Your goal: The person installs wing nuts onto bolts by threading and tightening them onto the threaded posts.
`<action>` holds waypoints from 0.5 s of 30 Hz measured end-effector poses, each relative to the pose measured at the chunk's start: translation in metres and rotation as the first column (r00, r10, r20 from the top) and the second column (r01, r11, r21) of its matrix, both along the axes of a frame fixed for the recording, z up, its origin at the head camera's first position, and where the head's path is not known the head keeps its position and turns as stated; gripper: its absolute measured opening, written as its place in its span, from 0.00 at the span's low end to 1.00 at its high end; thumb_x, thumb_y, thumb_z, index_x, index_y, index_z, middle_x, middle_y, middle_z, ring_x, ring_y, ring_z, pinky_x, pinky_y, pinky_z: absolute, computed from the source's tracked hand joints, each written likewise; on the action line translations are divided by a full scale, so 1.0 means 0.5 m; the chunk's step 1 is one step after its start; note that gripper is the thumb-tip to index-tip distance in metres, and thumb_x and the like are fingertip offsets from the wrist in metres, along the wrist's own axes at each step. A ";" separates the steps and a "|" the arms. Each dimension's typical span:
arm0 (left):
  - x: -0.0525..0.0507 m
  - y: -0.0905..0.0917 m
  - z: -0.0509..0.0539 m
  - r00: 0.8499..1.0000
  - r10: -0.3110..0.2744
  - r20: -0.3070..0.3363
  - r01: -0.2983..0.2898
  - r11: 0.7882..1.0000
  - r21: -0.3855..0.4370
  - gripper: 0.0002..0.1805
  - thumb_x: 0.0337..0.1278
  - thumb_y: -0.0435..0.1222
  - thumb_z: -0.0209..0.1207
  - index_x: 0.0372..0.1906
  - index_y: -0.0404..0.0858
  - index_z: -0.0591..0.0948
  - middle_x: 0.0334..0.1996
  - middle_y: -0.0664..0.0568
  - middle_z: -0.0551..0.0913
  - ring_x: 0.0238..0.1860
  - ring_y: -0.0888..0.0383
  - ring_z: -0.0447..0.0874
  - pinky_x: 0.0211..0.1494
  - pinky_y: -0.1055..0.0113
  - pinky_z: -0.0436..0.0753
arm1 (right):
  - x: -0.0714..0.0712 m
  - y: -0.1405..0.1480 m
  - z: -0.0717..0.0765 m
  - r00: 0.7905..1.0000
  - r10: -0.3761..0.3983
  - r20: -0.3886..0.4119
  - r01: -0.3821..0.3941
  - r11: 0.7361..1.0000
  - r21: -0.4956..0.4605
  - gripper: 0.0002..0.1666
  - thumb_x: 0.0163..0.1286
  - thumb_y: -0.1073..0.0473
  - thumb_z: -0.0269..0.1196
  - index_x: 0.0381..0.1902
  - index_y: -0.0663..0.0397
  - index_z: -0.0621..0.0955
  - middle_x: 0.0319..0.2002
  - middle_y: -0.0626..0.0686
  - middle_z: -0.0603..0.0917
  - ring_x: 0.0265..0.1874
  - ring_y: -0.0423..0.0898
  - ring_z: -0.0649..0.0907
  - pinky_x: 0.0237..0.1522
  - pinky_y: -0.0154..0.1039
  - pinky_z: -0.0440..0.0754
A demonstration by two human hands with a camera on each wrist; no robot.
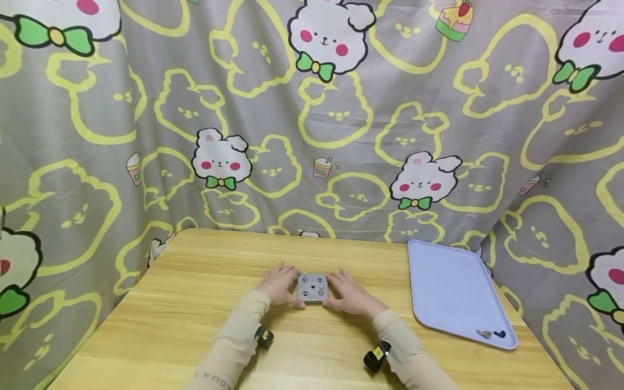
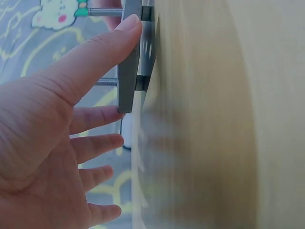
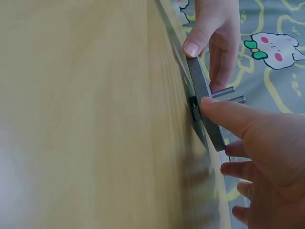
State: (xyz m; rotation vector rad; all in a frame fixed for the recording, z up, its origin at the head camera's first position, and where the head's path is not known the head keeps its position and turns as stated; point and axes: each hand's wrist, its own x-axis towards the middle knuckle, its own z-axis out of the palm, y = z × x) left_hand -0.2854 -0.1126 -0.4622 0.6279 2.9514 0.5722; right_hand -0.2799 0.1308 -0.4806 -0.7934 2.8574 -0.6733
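A square grey metal plate [image 1: 313, 297] is held level at mid-table between both hands. Two threaded bolts [image 1: 320, 290] stand up through it, and several holes show in its top. In the left wrist view, bolt heads [image 2: 141, 83] protrude below the plate, close to the wooden surface; whether they touch it I cannot tell. The left hand [image 1: 280, 285] grips the left side with thumb and index finger, its other fingers spread. On the opposite side the right hand [image 1: 353, 295] pinches the plate likewise, thumb [image 3: 209, 104] on the near edge.
A pale lilac tray [image 1: 453, 287] lies on the right of the wooden table [image 1: 209, 265]. In its near right corner are a small silvery piece [image 1: 483, 334] and a small black piece [image 1: 499, 334], kinds unclear. Patterned grey curtains [image 1: 273, 108] hang behind and at the sides.
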 end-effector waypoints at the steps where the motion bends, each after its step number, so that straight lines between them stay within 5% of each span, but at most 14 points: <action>1: 0.001 0.009 0.001 1.000 -0.009 0.005 0.009 1.000 -0.002 0.49 0.34 0.58 0.74 0.64 0.39 0.72 0.70 0.38 0.67 0.74 0.33 0.54 0.70 0.28 0.55 | 0.005 0.009 0.000 1.000 -0.007 -0.003 0.007 1.000 -0.006 0.45 0.65 0.43 0.64 0.71 0.62 0.64 0.72 0.63 0.65 0.75 0.67 0.54 0.74 0.63 0.55; 15: 0.026 0.110 -0.006 0.996 -0.094 0.003 0.094 0.995 -0.047 0.50 0.36 0.60 0.72 0.66 0.40 0.71 0.68 0.46 0.72 0.73 0.38 0.59 0.72 0.32 0.58 | 0.080 0.099 0.011 0.992 -0.130 0.000 0.130 0.991 -0.019 0.46 0.64 0.42 0.65 0.71 0.63 0.64 0.69 0.67 0.67 0.73 0.70 0.57 0.72 0.68 0.53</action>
